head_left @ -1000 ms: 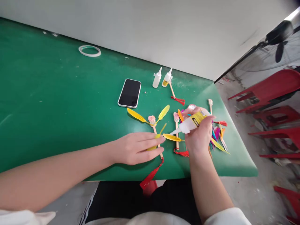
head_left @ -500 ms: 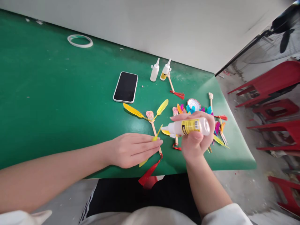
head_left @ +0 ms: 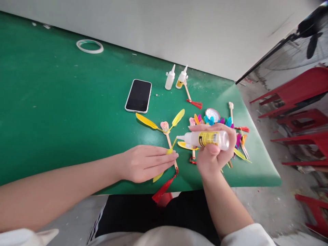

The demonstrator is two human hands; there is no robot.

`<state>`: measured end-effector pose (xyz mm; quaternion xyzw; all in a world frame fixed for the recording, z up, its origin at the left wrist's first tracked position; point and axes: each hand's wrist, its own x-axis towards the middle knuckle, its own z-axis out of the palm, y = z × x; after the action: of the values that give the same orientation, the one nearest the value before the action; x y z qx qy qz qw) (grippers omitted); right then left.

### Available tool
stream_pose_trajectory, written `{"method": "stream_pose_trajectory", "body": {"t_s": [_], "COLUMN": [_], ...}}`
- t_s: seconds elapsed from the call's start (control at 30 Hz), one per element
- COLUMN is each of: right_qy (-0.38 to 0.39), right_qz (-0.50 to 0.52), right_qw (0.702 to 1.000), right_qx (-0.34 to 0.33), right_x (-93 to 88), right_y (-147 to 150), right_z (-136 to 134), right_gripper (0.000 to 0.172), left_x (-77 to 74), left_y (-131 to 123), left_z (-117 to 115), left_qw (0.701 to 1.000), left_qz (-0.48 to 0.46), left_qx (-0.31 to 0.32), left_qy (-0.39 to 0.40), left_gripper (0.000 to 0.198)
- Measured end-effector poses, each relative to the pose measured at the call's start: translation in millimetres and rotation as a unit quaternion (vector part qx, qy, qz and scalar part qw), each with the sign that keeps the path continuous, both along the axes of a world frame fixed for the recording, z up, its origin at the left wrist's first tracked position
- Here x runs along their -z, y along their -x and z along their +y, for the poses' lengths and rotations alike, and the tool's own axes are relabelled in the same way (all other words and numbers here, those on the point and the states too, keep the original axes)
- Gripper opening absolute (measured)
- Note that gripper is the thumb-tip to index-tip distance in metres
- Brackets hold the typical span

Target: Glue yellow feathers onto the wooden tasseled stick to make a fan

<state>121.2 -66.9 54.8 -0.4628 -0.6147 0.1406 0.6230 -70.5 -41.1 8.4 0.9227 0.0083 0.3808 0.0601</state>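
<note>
My right hand (head_left: 214, 152) grips a small white glue bottle (head_left: 205, 139) with a yellow label, held sideways above the table with its nozzle pointing left. My left hand (head_left: 146, 163) lies flat, fingers together, pressing a yellow feather (head_left: 161, 173) against a wooden stick (head_left: 171, 147). That stick has a pink ornament (head_left: 164, 126) at its top, two yellow feathers (head_left: 146, 121) fanned out from it and a red tassel (head_left: 162, 189) hanging over the table's front edge. Another yellow feather (head_left: 186, 146) lies under the bottle's nozzle.
A green table (head_left: 64, 102) carries a black phone (head_left: 138, 96), two small glue bottles (head_left: 170, 78), a tape ring (head_left: 89, 46), a round white lid (head_left: 212, 114), several coloured feathers (head_left: 239, 141) and more tasselled sticks (head_left: 191, 97). Red stools (head_left: 299, 92) stand at the right.
My right hand has lifted the glue bottle from a downward tilt over the feather to a level hold. The left hand stays on the stick. The camera view has shifted slightly.
</note>
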Motion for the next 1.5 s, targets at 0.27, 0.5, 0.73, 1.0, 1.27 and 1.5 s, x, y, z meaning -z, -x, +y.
{"method": "stream_pose_trajectory", "body": {"t_s": [0.27, 0.5, 0.73, 1.0, 1.27, 1.5], "right_qy": [0.051, 0.209, 0.326, 0.356, 0.356, 0.357], "right_qz": [0.030, 0.187, 0.379, 0.452, 0.456, 0.428], "right_qw": [0.997, 0.955, 0.860, 0.811, 0.807, 0.824], "right_qx": [-0.050, -0.099, -0.099, -0.109, -0.119, -0.104], "right_x": [-0.4, -1.2, 4.3, 9.0, 14.0, 14.8], "right_y": [0, -14, -24, -14, -8, -5], "right_z": [-2, 11, 26, 27, 25, 25], "right_gripper": [0.037, 0.035, 0.060, 0.052, 0.052, 0.051], "left_x": [-0.9, -4.1, -3.6, -2.9, -2.7, -1.9], "left_y": [0, 2, 2, 1, 1, 1], "left_z": [1, 1, 1, 1, 1, 0], "left_qw": [1.000, 1.000, 0.999, 0.999, 0.999, 0.999], "left_qz": [0.002, 0.001, -0.008, -0.007, -0.004, -0.007], "left_qx": [0.003, -0.020, -0.028, -0.041, -0.042, -0.040], "left_qy": [0.010, 0.013, 0.017, -0.017, -0.019, -0.019], "left_gripper": [0.034, 0.032, 0.028, 0.023, 0.023, 0.023]}}
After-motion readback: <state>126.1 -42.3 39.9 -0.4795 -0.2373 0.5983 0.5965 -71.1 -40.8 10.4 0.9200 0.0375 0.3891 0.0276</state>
